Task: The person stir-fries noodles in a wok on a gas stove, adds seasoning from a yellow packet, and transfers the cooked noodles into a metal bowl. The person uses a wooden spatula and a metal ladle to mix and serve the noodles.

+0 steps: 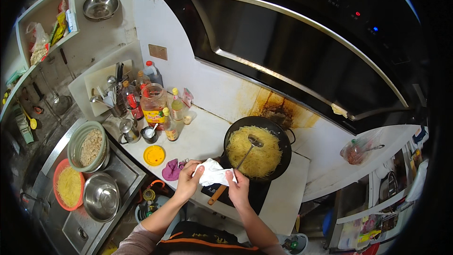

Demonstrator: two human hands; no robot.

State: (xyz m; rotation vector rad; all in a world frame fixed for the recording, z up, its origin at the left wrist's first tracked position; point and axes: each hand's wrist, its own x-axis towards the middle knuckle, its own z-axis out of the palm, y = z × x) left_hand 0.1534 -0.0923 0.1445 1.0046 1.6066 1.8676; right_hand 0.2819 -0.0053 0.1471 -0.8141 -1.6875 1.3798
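Note:
Both my left hand (190, 177) and my right hand (238, 186) grip a crumpled white cloth (213, 173), stretched between them above the counter's front edge. Just beyond, a black wok (286, 159) stands on the black cooktop, filled with pale yellow shreds (244, 138). A metal spatula (246, 156) rests in the wok with its wooden handle (217, 194) sticking out towards me, below the cloth. Beside my left hand lies a purple cloth (172, 170) on the counter, and a yellow dish (154, 155) is a little farther left.
Bottles (171, 127), a large plastic jar (153, 102) and a black cup (149, 134) with a white spoon stand at the back left. The sink side holds a green colander (72, 148), an orange basin (58, 194) and a steel bowl (101, 197). A range hood (283, 53) overhangs the wok.

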